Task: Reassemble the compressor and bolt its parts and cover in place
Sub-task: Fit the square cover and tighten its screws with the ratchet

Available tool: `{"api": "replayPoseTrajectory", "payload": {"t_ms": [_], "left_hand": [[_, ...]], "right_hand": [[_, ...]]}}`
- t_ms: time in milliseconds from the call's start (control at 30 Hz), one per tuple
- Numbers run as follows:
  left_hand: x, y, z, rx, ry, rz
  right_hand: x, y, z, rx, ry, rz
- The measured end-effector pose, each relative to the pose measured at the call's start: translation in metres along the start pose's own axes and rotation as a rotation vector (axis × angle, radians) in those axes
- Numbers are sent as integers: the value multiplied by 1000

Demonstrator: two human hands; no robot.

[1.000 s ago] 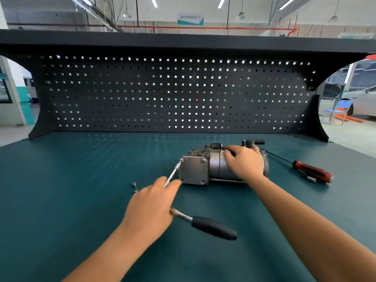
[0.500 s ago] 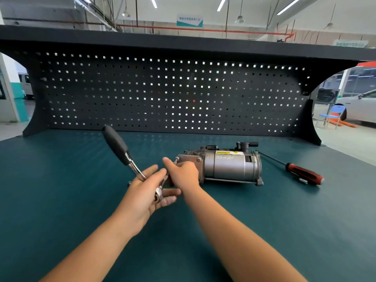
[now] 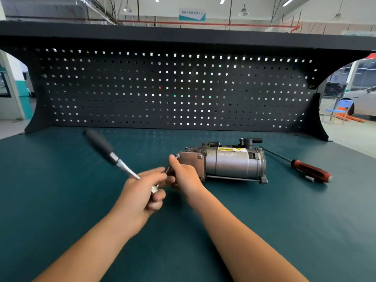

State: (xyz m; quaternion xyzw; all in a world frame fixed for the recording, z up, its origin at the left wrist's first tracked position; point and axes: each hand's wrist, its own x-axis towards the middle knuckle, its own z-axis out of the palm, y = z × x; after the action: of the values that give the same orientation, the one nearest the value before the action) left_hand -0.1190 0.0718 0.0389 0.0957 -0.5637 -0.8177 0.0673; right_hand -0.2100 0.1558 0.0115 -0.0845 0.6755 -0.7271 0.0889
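The grey metal compressor lies on its side on the green bench mat, its square end cover facing left with bolts in its corners. My left hand grips the head of a ratchet wrench, whose black handle sticks up to the far left. My right hand pinches the wrench's extension bar just left of the cover, its fingertip near the upper left bolt. The bar's tip is hidden by my fingers.
A red-and-black screwdriver lies to the right of the compressor, shaft pointing toward it. A black pegboard stands along the back of the bench. Beyond the bench's right end are a blue chair and a car.
My right hand left the compressor body and came to the extension bar at the cover. The wrench handle swung from pointing near right to standing up far left.
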Motion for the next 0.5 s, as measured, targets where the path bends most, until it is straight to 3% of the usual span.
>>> {"api": "replayPoseTrajectory", "payload": {"t_ms": [133, 267, 367, 433, 500], "left_hand": [[-3, -11, -4, 975, 82, 436], [-9, -14, 0, 1435, 69, 565], [-4, -14, -4, 1433, 77, 660], [-2, -13, -6, 1189, 6, 609], [-1, -11, -3, 831, -30, 445]], "right_hand": [[-4, 8, -4, -12, 26, -69], [-4, 6, -6, 49, 92, -103], [-6, 6, -3, 29, 81, -95], [-6, 5, -1, 81, 81, -53], [-7, 2, 1, 141, 85, -25]]}}
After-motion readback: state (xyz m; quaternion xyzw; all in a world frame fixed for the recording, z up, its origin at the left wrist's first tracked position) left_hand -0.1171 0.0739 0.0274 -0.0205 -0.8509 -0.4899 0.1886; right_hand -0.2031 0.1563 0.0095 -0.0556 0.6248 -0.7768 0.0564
